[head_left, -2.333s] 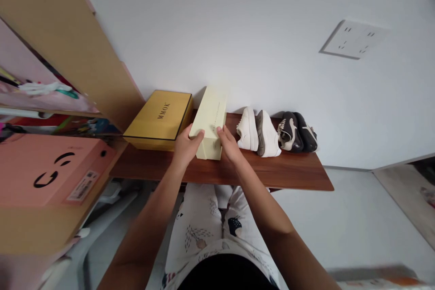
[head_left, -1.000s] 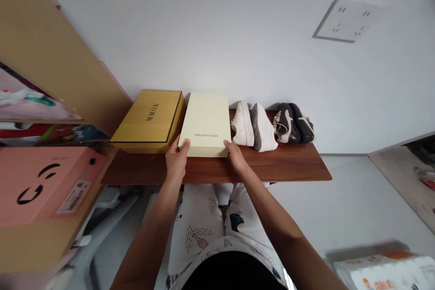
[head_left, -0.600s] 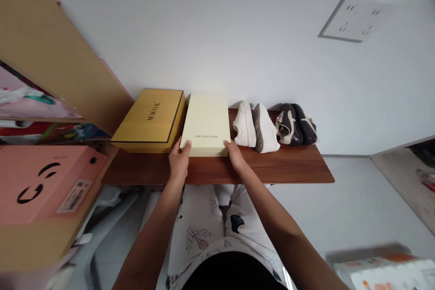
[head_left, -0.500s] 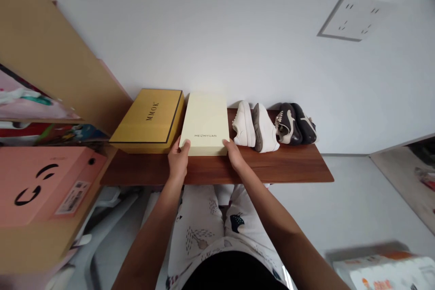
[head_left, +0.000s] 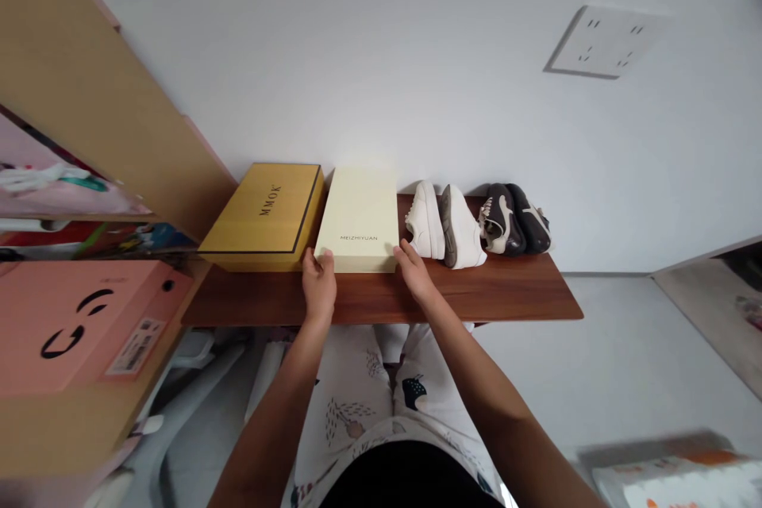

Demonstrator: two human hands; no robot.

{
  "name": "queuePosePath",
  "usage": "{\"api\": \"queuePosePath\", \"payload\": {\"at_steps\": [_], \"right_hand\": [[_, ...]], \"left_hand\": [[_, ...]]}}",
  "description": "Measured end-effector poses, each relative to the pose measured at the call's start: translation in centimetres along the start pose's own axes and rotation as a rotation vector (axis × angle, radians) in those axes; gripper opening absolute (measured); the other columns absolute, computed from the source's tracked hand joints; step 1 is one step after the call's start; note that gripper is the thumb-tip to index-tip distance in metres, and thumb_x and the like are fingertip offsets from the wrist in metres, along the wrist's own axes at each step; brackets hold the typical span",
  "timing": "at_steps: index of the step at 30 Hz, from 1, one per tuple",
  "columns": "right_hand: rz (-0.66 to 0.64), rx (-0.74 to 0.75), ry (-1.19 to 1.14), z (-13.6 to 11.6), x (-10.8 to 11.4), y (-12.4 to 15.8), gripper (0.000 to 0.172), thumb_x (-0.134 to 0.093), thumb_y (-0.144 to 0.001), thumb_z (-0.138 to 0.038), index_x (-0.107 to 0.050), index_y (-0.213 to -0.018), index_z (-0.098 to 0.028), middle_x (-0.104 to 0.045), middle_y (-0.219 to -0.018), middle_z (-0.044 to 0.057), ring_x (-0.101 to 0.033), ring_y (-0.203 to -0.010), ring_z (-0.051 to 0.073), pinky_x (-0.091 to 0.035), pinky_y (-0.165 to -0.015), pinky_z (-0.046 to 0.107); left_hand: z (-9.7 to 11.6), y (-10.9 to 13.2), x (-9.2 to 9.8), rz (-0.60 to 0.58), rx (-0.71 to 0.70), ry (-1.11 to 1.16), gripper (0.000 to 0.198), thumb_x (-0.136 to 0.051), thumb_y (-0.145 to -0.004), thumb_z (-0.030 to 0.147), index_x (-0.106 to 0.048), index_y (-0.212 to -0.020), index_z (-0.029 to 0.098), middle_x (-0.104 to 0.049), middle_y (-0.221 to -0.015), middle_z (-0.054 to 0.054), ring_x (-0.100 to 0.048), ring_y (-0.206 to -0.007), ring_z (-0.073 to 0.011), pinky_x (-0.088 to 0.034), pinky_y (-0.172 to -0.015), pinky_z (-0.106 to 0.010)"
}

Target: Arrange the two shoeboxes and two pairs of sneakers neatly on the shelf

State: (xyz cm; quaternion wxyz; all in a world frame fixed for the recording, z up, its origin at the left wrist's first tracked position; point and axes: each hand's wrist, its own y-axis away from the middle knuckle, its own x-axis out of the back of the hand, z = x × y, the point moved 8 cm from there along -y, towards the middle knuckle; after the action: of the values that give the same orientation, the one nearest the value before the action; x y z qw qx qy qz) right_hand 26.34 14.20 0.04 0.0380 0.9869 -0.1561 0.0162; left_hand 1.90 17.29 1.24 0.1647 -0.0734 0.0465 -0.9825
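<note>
A pale cream shoebox (head_left: 359, 206) marked MEIZHIYUAN lies flat on a reddish-brown wooden shelf (head_left: 476, 298). At its front left corner is my left hand (head_left: 320, 283), thumb by the corner and fingers spread away from the side. My right hand (head_left: 415, 271) is at the front right corner, its fingers loosely apart beside the edge. Left of the cream box lies a yellow MMOK box (head_left: 262, 210) with a dark border. To the right are white sneakers (head_left: 461, 228), one turned on its side, then dark shoes with cream trim (head_left: 505, 221).
A pink box (head_left: 77, 317) sits on a wooden shelf unit (head_left: 77, 421) at the left. The white wall behind carries a socket plate (head_left: 610, 44). A white package with orange marks (head_left: 684, 484) is on the floor at lower right.
Both hands have loosened at the cream box's front corners, the thumbs drawing back from its top. The box stays in place on the shelf. My view has shifted slightly.
</note>
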Motion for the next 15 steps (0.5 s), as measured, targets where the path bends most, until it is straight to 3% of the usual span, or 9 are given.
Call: {"api": "queuePosePath", "payload": {"at_steps": [4,6,8,11,13,15], "right_hand": [[0.096,0.119,-0.03,-2.2,5.8,1.8,0.061,-0.066,-0.08,-0.065,-0.068,-0.124,-0.022,-0.068,-0.131,0.009,-0.06,-0.126,0.027,-0.042,-0.113,0.045],[0.153,0.194,0.009,-2.9,9.8,2.5,0.057,-0.066,-0.081,-0.063,-0.07,-0.119,-0.021,-0.072,-0.123,0.01,-0.066,-0.116,0.026,-0.047,-0.107,0.045],[0.286,0.216,0.082,-2.6,14.4,2.9,0.059,-0.066,-0.081,-0.062,-0.068,-0.12,-0.018,-0.072,-0.121,0.013,-0.067,-0.111,0.026,-0.051,-0.102,0.045],[0.466,0.178,0.201,-1.0,19.7,2.9,0.069,-0.066,-0.079,-0.064,-0.062,-0.126,-0.013,-0.068,-0.125,0.018,-0.066,-0.112,0.028,-0.052,-0.099,0.046],[0.441,0.113,0.262,0.6,20.8,2.0,0.075,-0.069,-0.075,-0.064,-0.059,-0.129,-0.012,-0.067,-0.125,0.018,-0.065,-0.113,0.029,-0.051,-0.099,0.045],[0.37,0.055,0.303,2.1,20.7,1.0,0.079,-0.074,-0.069,-0.063,-0.058,-0.129,-0.013,-0.067,-0.125,0.017,-0.064,-0.114,0.029,-0.051,-0.1,0.044]], "left_hand": [[3.5,4.5,-0.6,0.025,-0.281,-0.083,0.067,-0.059,-0.094,0.045,-0.038,-0.152,0.017,-0.038,-0.158,-0.018,-0.039,-0.145,-0.027,-0.03,-0.121,-0.041],[5.4,6.8,-2.8,-0.081,-0.413,-0.105,0.063,-0.057,-0.096,0.042,-0.039,-0.152,0.022,-0.041,-0.156,-0.016,-0.04,-0.145,-0.0261,-0.031,-0.121,-0.042],[6.3,8.7,-6.5,-0.27,-0.457,-0.11,0.057,-0.053,-0.098,0.04,-0.041,-0.15,0.023,-0.048,-0.151,-0.015,-0.046,-0.141,-0.0257,-0.035,-0.118,-0.044],[5.5,10.3,-13.1,-0.535,-0.387,-0.136,0.061,-0.055,-0.096,0.04,-0.038,-0.152,0.022,-0.045,-0.153,-0.017,-0.043,-0.143,-0.0283,-0.036,-0.117,-0.047],[4.0,10.2,-16.7,-0.565,-0.276,-0.191,0.079,-0.067,-0.088,0.039,-0.03,-0.155,0.017,-0.032,-0.16,-0.021,-0.029,-0.15,-0.0333,-0.028,-0.121,-0.051],[2.1,9.4,-19.3,-0.521,-0.146,-0.233,0.1,-0.079,-0.077,0.038,-0.022,-0.155,0.011,-0.021,-0.163,-0.027,-0.017,-0.153,-0.0373,-0.02,-0.123,-0.053]]}}
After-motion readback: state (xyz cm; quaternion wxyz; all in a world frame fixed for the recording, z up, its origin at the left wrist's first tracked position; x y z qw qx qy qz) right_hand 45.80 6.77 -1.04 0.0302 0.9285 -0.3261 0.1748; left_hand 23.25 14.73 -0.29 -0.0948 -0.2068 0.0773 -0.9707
